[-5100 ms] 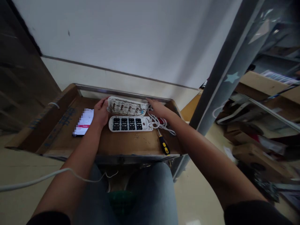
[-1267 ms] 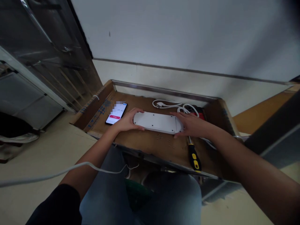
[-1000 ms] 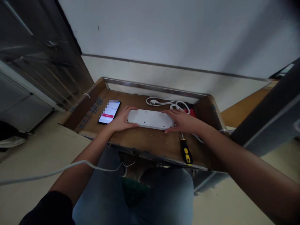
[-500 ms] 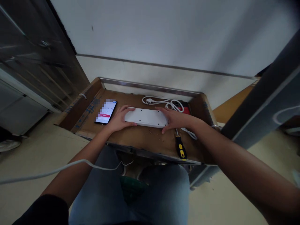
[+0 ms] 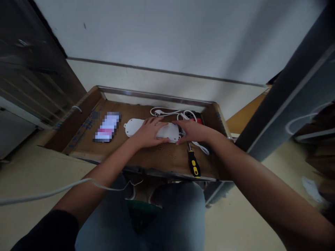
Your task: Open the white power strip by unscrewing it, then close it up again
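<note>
A white power strip (image 5: 170,132) lies across the cardboard-lined tray, its flat face with small screw holes upward. Its rounded left end, with a small hanging loop, sticks out past my left hand (image 5: 149,134). That hand spans the middle of the strip, fingers along the far edge and thumb at the near one. At the right end, where the cord comes out, my right hand (image 5: 192,131) grips it between thumb and fingers. Several tiny screws (image 5: 170,154) are scattered just in front. Near my right wrist lies a screwdriver (image 5: 194,164) with a black and yellow handle.
A phone (image 5: 108,127) with a lit screen rests on the left of the tray (image 5: 83,150). Behind the strip, the white cord (image 5: 167,113) with its plug is looped beside a red and black object (image 5: 199,120). A white cable (image 5: 65,188) crosses over my left forearm.
My left hand has slid from the strip's left end to its middle, uncovering the rounded end. My right hand stays at the right end. The view has shifted slightly right.
</note>
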Tool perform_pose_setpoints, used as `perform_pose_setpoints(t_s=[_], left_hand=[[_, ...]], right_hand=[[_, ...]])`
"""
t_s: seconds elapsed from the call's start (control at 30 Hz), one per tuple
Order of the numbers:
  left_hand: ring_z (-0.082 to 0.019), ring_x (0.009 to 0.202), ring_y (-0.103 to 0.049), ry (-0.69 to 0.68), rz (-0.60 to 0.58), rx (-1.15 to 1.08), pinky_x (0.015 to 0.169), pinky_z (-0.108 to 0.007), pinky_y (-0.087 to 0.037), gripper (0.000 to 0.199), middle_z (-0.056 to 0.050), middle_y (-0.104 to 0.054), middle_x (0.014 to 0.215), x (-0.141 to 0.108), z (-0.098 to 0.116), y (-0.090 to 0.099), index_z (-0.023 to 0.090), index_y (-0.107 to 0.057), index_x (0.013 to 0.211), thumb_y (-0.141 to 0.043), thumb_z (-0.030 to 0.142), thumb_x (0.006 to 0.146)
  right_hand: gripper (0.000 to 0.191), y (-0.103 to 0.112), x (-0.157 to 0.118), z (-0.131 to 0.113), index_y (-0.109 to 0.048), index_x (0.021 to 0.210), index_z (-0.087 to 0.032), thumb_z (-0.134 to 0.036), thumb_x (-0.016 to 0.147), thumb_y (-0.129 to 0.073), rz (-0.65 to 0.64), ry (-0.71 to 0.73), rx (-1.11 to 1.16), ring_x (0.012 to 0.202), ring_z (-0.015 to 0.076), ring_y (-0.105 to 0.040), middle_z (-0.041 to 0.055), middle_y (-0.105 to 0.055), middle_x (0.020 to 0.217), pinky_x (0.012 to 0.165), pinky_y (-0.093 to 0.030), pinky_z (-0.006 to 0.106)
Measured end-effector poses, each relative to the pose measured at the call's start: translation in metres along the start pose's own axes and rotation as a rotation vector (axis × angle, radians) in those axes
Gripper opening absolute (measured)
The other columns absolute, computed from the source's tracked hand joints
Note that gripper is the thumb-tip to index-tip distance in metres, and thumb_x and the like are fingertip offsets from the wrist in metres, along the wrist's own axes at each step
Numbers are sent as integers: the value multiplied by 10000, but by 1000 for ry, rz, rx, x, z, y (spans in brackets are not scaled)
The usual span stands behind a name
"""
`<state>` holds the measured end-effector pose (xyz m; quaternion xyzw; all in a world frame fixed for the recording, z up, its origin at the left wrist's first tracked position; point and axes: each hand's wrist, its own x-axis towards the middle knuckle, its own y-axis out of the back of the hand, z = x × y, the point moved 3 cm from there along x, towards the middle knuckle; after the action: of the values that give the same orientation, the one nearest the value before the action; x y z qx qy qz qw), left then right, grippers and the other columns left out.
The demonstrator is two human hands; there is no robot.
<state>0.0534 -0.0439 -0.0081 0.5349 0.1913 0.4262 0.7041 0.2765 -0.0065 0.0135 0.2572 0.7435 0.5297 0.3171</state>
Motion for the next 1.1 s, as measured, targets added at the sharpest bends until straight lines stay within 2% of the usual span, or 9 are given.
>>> perform_pose_setpoints(t_s=[0.1,0.3,0.47,0.57,0.67,0.73,0.8,0.87,1.1], left_hand=[[-416,1417,-504,-9,-23,68,1227,-601,-299,822,-173,-564,1559,18,7,-13,216,-525,1555,-584,758,940],[-414,1406,-503,-17,-56,124,1189,-574,-312,890,-162,-560,1562,20,1,-17,234,-500,1569,-560,830,911],[-406,1390,-519,-9,-28,110,1183,-560,-322,898,-154,-586,1536,21,4,-19,251,-499,1569,-544,852,903],[-401,1415,-512,-18,-52,89,1200,-561,-319,866,-159,-571,1559,20,5,-14,242,-491,1580,-554,809,928],[-415,1536,-403,-5,-105,96,1257,-554,-282,889,-183,-467,1659,9,-8,-1,200,-434,1632,-560,759,952],[-461,1550,-370,115,-95,149,1276,-608,-235,958,-217,-458,1659,-4,-25,12,155,-446,1627,-564,796,924],[-441,1502,-444,196,-111,174,1250,-622,-280,926,-184,-523,1618,-18,-40,21,202,-451,1627,-530,811,934],[-402,1513,-445,212,-101,216,1239,-600,-313,885,-152,-517,1633,-28,-47,25,242,-416,1644,-488,802,962],[-356,1504,-478,207,-86,257,1241,-573,-340,862,-136,-522,1639,-32,-43,23,236,-435,1623,-487,796,969]], right_hand=[[972,-3,0,-2,-478,1554,-163,-546,757,-883,16,-16,-22,1347,399,-659,226,-650,1480,1136,-483,521],[1007,-3,3,-3,-498,1512,-107,-547,711,-920,17,-25,-9,1302,449,-670,264,-690,1383,1104,-492,565],[993,2,4,-4,-539,1498,-131,-634,718,-891,31,26,35,1362,391,-631,239,-650,1451,1141,-493,508],[957,2,4,-1,-564,1481,-148,-595,709,-910,46,16,34,1328,382,-646,220,-670,1408,1129,-500,511],[930,1,4,1,-580,1463,-151,-577,706,-914,47,3,24,1335,387,-642,215,-675,1403,1133,-499,520],[926,1,6,0,-581,1462,-154,-577,708,-911,41,-3,20,1343,387,-638,211,-672,1417,1139,-498,521],[926,2,7,-1,-582,1461,-154,-575,704,-910,32,-8,16,1345,391,-636,205,-671,1425,1142,-498,527],[944,2,9,-2,-575,1469,-138,-563,697,-915,20,-15,14,1351,401,-632,211,-662,1440,1149,-496,537],[990,-2,8,-8,-548,1509,-70,-537,715,-911,22,-23,8,1372,426,-623,252,-637,1474,1186,-483,553]])
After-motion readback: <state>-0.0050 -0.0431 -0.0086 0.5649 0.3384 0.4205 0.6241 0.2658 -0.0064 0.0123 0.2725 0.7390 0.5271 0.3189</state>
